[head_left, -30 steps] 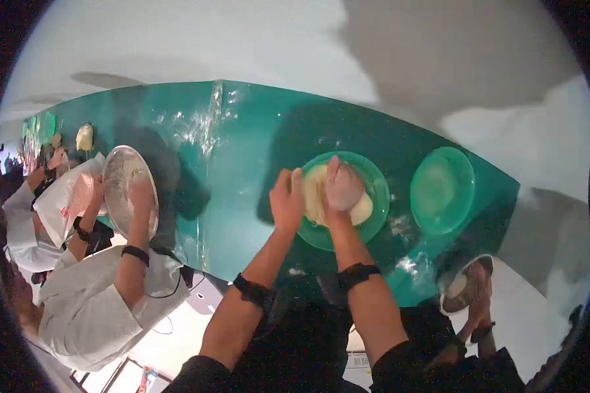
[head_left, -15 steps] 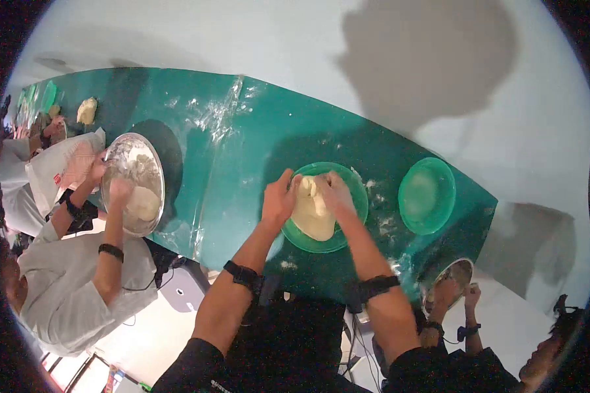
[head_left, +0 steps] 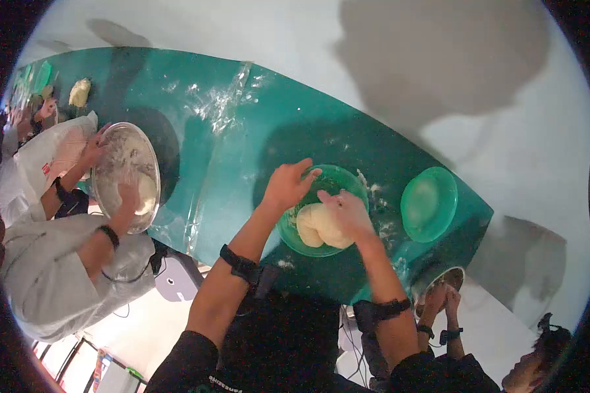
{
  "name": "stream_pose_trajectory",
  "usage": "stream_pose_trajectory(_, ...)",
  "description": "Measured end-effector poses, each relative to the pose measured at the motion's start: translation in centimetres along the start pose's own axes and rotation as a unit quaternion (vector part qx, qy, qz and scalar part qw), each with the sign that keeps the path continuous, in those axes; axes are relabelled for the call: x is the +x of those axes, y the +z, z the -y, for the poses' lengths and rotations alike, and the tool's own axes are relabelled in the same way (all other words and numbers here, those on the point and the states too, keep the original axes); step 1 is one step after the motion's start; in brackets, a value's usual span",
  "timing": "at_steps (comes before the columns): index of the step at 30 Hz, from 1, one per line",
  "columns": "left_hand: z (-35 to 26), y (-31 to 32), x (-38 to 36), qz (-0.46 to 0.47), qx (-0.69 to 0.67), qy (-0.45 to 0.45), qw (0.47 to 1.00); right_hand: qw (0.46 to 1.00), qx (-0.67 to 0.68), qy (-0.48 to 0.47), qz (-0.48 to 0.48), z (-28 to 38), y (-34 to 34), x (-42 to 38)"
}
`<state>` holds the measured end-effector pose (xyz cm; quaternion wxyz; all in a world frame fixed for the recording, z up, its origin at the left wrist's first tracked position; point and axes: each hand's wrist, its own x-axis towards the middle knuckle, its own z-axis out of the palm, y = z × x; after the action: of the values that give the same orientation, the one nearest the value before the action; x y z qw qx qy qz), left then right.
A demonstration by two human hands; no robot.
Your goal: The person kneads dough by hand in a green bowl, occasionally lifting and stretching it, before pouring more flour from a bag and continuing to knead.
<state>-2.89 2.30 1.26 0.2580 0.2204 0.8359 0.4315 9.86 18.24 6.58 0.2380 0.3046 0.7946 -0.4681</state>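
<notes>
A pale lump of dough (head_left: 314,224), rounded and folded with a crease, lies in the green plastic bowl (head_left: 290,240) in front of me. My right hand (head_left: 349,215) is on the dough's upper right side, its fingers bent over the top. At the bowl's upper left rim is my left hand (head_left: 290,186), thumb and forefinger apart beside the edge and off the dough. Both forearms wear black straps.
A second green bowl (head_left: 429,204) stands to the right. At left, a person works dough (head_left: 145,195) in a metal bowl (head_left: 99,196). Another person's hands are in a metal bowl (head_left: 463,278) at lower right. Flour (head_left: 219,108) dusts the green table (head_left: 233,167).
My left hand has left the dough and moved up to the bowl's rim. The dough has gone from stretched to a rounder, folded lump under my right hand.
</notes>
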Motion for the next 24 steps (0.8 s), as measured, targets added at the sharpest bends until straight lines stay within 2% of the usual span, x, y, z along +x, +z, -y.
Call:
stream_pose_trajectory(1,0.2,0.3,0.1,-0.013,0.005,0.017,1.000,0.993,-0.107,0.043,-0.039,1.9,1.1,0.0)
stream_pose_trajectory(2,0.2,0.3,0.2,-0.015,0.002,0.021,1.000,0.984,-0.123,-0.011,-0.131,1.7,2.3,0.1)
stream_pose_trajectory(4,0.2,0.4,0.4,-0.024,-0.006,0.026,0.999,0.931,-0.153,-0.122,-0.307,0.3,5.2,-0.6)
stream_pose_trajectory(7,-0.6,0.1,0.9,0.025,0.000,-0.013,1.000,0.931,-0.286,-0.091,-0.209,2.6,7.8,-3.4)
stream_pose_trajectory(10,-1.2,-0.6,0.9,0.049,0.001,-0.034,0.998,0.864,-0.249,-0.289,-0.328,1.0,10.3,-2.0)
stream_pose_trajectory(16,-0.5,-0.5,1.4,0.049,-0.053,-0.024,0.997,0.838,-0.215,-0.372,-0.337,-2.4,8.8,3.5)
stream_pose_trajectory(19,0.3,-0.5,1.1,0.022,-0.096,-0.027,0.995,0.830,-0.239,-0.367,-0.347,-3.2,8.1,5.4)
stream_pose_trajectory(22,0.2,-0.2,0.1,-0.053,-0.042,-0.036,0.997,0.844,-0.217,-0.332,-0.361,-1.9,7.6,6.5)
stream_pose_trajectory(24,-0.5,0.4,-3.3,-0.114,0.014,-0.104,0.988,0.846,-0.212,-0.300,-0.388,-1.3,7.6,5.5)
